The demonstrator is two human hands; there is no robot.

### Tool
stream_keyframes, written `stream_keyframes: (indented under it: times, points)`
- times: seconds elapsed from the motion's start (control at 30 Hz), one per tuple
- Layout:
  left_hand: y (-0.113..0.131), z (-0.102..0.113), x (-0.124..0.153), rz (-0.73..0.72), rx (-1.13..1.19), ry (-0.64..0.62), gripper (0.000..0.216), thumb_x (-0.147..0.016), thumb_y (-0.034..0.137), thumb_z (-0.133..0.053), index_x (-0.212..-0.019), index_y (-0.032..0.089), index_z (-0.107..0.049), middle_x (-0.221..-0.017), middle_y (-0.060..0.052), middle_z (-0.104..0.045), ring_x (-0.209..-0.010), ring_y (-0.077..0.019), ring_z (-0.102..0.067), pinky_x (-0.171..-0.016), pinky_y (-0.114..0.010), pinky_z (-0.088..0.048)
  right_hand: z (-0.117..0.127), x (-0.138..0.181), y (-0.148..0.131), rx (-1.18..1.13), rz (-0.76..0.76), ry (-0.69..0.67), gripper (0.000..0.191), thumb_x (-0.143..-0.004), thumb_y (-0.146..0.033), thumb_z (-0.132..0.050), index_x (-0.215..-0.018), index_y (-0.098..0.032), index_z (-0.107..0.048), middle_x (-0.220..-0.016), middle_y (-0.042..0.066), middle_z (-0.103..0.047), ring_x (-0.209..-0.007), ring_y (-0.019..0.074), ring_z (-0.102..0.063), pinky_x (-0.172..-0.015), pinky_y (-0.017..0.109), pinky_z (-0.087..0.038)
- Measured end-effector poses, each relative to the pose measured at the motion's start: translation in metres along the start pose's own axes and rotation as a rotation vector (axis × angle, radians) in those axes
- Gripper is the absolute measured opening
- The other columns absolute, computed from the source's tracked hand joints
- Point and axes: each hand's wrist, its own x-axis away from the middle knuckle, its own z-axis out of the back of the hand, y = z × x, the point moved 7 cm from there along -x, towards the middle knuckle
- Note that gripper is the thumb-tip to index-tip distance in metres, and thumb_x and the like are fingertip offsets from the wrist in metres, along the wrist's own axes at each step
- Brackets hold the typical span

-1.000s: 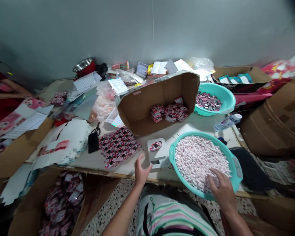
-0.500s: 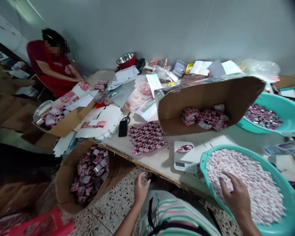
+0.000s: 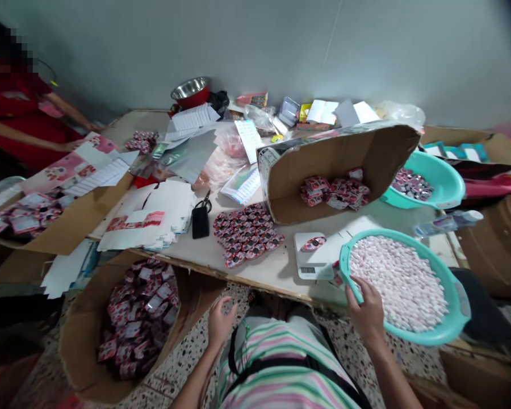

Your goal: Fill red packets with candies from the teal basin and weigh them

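On the right, a turquoise basin (image 3: 462, 301) is full of small white and pinkish pieces (image 3: 400, 284). At its near left rim is my right hand (image 3: 368, 312), with the thumb outside and the fingers curled over the edge. My left hand (image 3: 221, 322) hangs in front of the table edge, empty, its fingers bent and the thumb apart. A white digital scale (image 3: 313, 271) bears one oval red-and-pink pack (image 3: 314, 244) with a dark centre. To its left, several matching packs (image 3: 249, 236) lie in close rows.
A tipped carton (image 3: 281, 199) holds more packs; behind it stands another turquoise basin (image 3: 447, 182). Below the table is a round-opened carton (image 3: 79, 335) of packs. Papers (image 3: 140, 221) and a black phone-like object (image 3: 200, 220) lie left. A person in red (image 3: 29, 108) works far left.
The view has swung right and shifted. My right hand has moved from above the white pieces to the basin's near left rim. My left hand stays empty before the table.
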Motion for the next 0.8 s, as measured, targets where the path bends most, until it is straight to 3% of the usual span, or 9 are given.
stream_keyframes:
  times: [0.27, 0.47, 0.63, 0.8]
  points:
    - [-0.019, -0.006, -0.028, -0.049, -0.002, -0.133, 0.031, -0.072, 0.043, -0.058, -0.090, 0.018, -0.064, -0.094, -0.008, -0.067, -0.095, -0.0252, -0.062, -0.089, -0.041, -0.049, 0.011, 0.042, -0.006, 0.088, -0.113, 0.016, 0.035, -0.087, -0.041, -0.046, -0.109, -0.016, -0.057, -0.105, 0.013, -0.060, -0.101, 0.0260, -0.052, -0.091, 0.044, -0.040]
    - [-0.030, -0.002, -0.038, -0.070, -0.027, -0.134, 0.030, -0.072, 0.044, -0.058, -0.088, 0.019, -0.065, -0.094, -0.008, -0.069, -0.093, -0.0247, -0.063, -0.087, -0.039, -0.049, 0.012, 0.058, -0.014, 0.109, -0.139, 0.020, 0.035, -0.087, -0.038, -0.047, -0.110, -0.014, -0.058, -0.106, 0.014, -0.060, -0.101, 0.0259, -0.054, -0.092, 0.044, -0.041]
    - [-0.050, 0.007, -0.023, 0.071, 0.011, -0.067, 0.038, -0.073, 0.049, -0.054, -0.093, 0.018, -0.063, -0.097, -0.009, -0.068, -0.095, -0.0252, -0.063, -0.089, -0.040, -0.049, 0.002, 0.037, -0.012, 0.067, -0.060, 0.002, 0.035, -0.087, -0.038, -0.047, -0.111, -0.014, -0.057, -0.106, 0.013, -0.061, -0.101, 0.0258, -0.054, -0.091, 0.044, -0.042]
    - [-0.057, 0.009, 0.024, 0.284, 0.029, 0.010, 0.037, -0.070, 0.050, -0.054, -0.091, 0.020, -0.063, -0.100, -0.008, -0.069, -0.099, -0.0283, -0.062, -0.092, -0.043, -0.047, -0.001, -0.018, -0.004, 0.045, 0.111, -0.089, 0.034, -0.087, -0.040, -0.046, -0.109, -0.017, -0.059, -0.105, 0.012, -0.063, -0.101, 0.0270, -0.055, -0.090, 0.047, -0.043]
